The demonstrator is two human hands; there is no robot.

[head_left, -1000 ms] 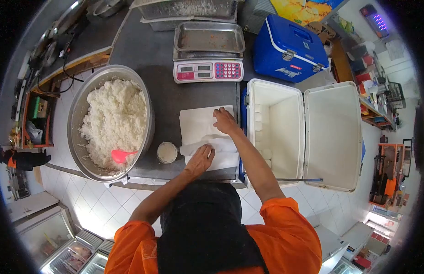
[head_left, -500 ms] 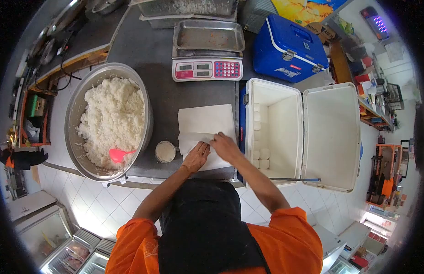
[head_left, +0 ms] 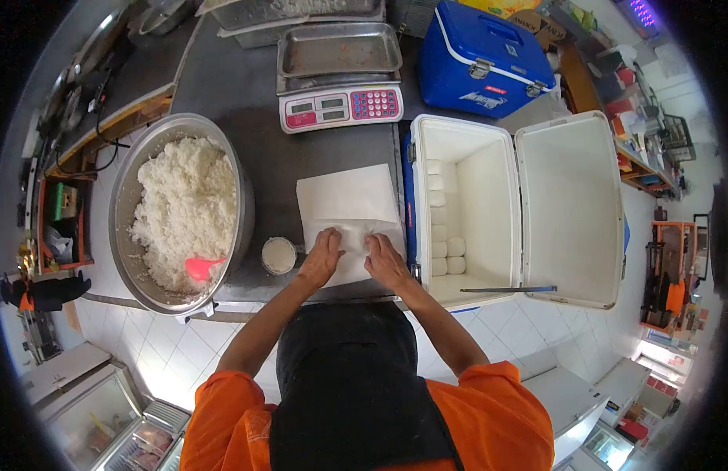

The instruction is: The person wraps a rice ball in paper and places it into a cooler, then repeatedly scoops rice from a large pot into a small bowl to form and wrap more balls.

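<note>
A stack of white paper sheets (head_left: 347, 188) lies on the dark table in front of me. On its near half, the top sheet is folded over into a raised bundle (head_left: 352, 235); whatever is inside it is hidden. My left hand (head_left: 323, 259) grips the left side of this paper, fingers curled. From the right side, my right hand (head_left: 385, 262) pinches the same paper. Just left of the sheets stands a small cup filled with white rice (head_left: 278, 256), its handle toward the paper.
A big metal pot (head_left: 245, 212) of cooked rice (head_left: 183, 196) with a pink scoop (head_left: 201, 268) stands left. An open cooler (head_left: 489, 188) on the right holds several white packets (head_left: 447, 256). Behind are a scale (head_left: 340, 108), a metal tray (head_left: 340, 51) and a closed blue cooler (head_left: 482, 67).
My hands have moved apart, from close together at the paper's fold to either side of the bundle. The view has shifted slightly, and the top sheet now looks more gathered.
</note>
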